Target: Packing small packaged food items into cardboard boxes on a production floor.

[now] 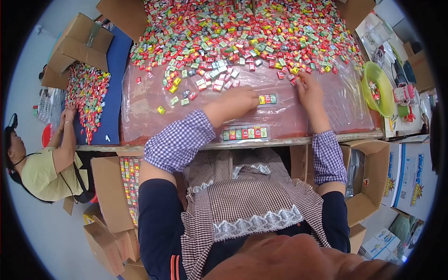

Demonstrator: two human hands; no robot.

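My left hand (233,102) is at the left end of a clear plastic tray (277,99), which holds a short row of small colourful packets. Whether its fingers grip the tray is hidden. To the right, my right hand (309,91) has its fingertips at a small orange-red packet at the near edge of the large heap of small packets (224,38). Closer to the table's front edge lies another clear tray (244,133), filled with a row of red, green and pale packets. Loose white and red packets (217,84) lie beyond my left hand.
A yellow-green plastic basin (370,89) stands at the right, and an open cardboard box (374,178) sits below the table's edge. At the left, another person (52,164) reaches to a packet heap (91,94) on a blue surface. A box of filled trays (130,182) stands lower left.
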